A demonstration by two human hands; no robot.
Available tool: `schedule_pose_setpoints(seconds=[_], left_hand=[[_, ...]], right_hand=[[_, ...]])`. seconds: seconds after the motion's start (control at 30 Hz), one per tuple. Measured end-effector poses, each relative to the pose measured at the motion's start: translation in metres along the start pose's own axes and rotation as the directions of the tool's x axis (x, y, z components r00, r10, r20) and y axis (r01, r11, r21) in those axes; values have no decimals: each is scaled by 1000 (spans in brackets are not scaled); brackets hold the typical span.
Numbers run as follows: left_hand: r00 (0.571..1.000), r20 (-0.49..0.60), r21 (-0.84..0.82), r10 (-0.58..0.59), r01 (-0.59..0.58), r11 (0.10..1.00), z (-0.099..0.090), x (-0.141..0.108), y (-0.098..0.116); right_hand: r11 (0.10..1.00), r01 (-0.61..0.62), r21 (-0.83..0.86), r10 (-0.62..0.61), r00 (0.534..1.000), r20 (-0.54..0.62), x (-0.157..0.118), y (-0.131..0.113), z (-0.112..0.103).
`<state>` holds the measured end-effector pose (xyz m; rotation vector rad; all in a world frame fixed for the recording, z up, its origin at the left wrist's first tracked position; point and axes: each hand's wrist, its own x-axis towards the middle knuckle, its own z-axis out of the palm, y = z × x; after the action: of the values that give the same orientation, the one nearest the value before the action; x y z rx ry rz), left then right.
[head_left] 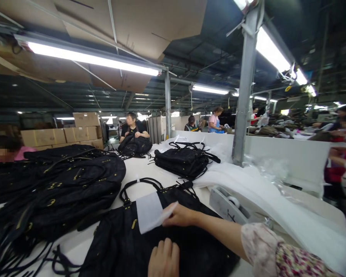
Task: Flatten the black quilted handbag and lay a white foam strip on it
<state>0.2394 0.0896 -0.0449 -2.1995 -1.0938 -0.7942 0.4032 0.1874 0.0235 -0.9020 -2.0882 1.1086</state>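
A black bag (121, 234) with gold zipper pulls and looped handles lies flat on the white table (144, 167) in front of me. On its upper part rests a white sheet (148, 211). My right hand (180, 215) pinches the sheet's right edge, which is lifted off the bag. Below it, at the bottom of the view, my left hand (164, 257) lies on the bag's black fabric with its fingers extended and nothing visible in it.
Piled black bags (83, 181) fill the left side. Another black bag (183, 159) stands further back. White foam wrap (265, 188) runs along the right, beside a metal post (245, 84) and a grey machine (227, 204). A person (132, 129) across the table handles a bag.
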Motion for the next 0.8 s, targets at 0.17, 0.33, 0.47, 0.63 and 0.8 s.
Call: schedule_pose_setpoints(seconds=[0.17, 0.33, 0.47, 0.63, 0.8], left_hand=[[979, -186, 138, 82, -57, 989, -38, -10, 8], [985, -167, 133, 39, -17, 991, -55, -21, 5], [998, 6, -42, 65, -65, 997, -55, -34, 1], [990, 86, -228, 113, -91, 969, -64, -39, 0], [978, 74, -273, 197, -170, 947, -73, -39, -2]], right_hand=[[881, 260, -396, -214, 964, 156, -50, 2, 19], [797, 257, -546, -187, 965, 182, -64, -1, 24], [751, 212, -625, -106, 974, 202, -73, -8, 27], [700, 373, -609, -264, 927, 265, -113, -37, 34], [671, 522, -526, -314, 843, 436, -189, -63, 42]])
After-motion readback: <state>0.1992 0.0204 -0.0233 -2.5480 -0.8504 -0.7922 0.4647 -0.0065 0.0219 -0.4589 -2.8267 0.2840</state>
